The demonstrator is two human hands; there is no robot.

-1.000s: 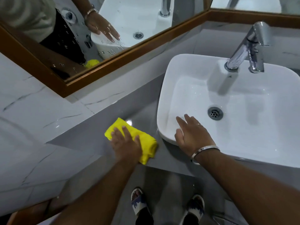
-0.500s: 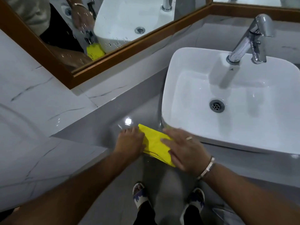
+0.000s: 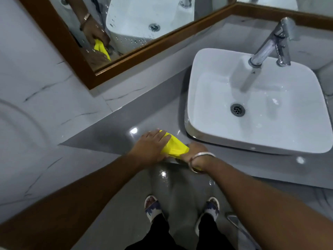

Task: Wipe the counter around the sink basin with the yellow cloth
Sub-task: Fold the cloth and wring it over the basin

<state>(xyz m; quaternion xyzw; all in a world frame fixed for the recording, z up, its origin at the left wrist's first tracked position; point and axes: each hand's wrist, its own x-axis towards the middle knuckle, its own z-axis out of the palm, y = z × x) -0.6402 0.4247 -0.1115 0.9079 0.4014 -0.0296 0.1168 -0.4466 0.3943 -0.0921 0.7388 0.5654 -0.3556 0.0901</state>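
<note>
Two hands, yellow cloth [image 3: 174,148] stretched between them

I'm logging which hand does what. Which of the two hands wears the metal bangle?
The right hand, gripping the yellow cloth at the counter's front edge; its wrist carries the silver bangle. The left hand has a bare wrist.

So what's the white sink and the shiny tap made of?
The sink basin looks like glazed ceramic: smooth, white, glossy, though I can't be sure. The tap looks like polished or chrome-plated metal, silvery and mirror-like.
</note>
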